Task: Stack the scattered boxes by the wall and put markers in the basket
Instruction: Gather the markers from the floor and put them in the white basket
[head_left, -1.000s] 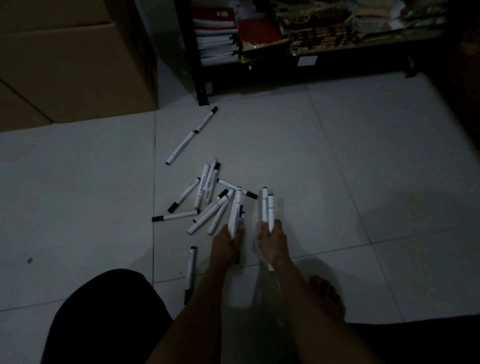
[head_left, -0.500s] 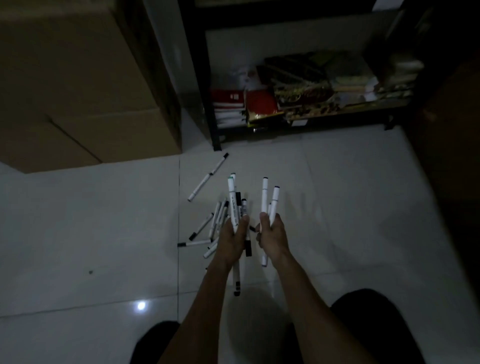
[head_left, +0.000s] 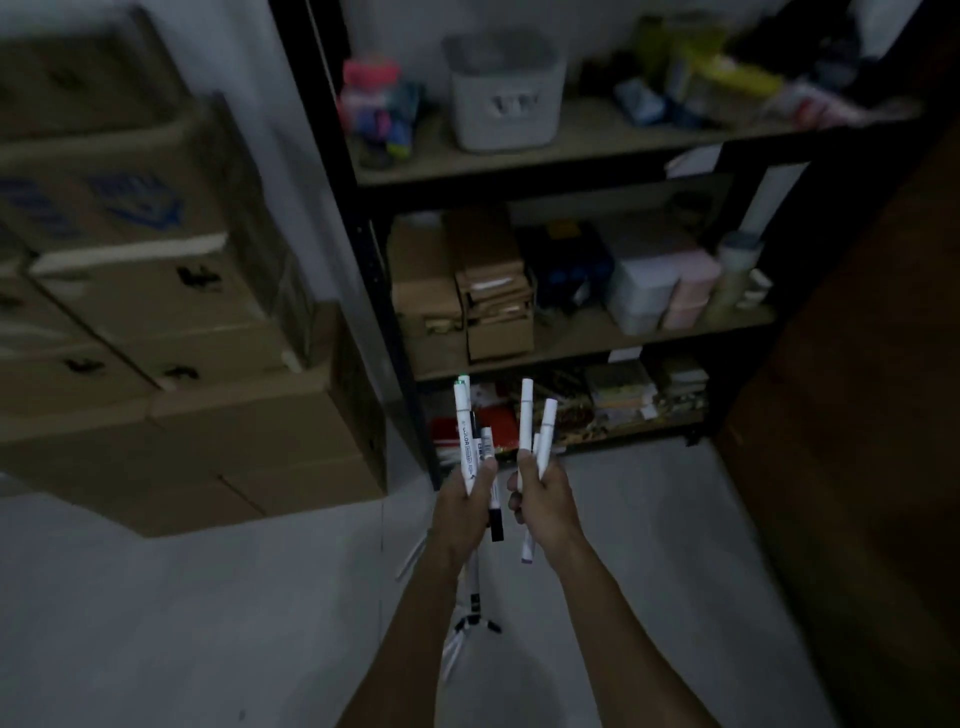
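Note:
My left hand (head_left: 465, 512) grips a bunch of white markers (head_left: 464, 431) that stick up above its fingers, with dark caps hanging below. My right hand (head_left: 545, 506) grips a few more white markers (head_left: 535, 423) the same way. Both hands are raised in front of a dark shelf unit. A white basket (head_left: 506, 91) stands on the upper shelf, well above the hands. More markers (head_left: 457, 644) lie on the floor under my left forearm. Brown cardboard boxes (head_left: 171, 322) are stacked against the wall at the left.
The black metal shelf unit (head_left: 382, 291) holds small boxes, containers and papers on three boards. A dark wooden panel (head_left: 872, 415) fills the right side. Pale tiled floor (head_left: 208, 623) spreads below.
Both hands have lifted off the floor with their markers, and the view has tilted up from the floor to the shelves and the basket.

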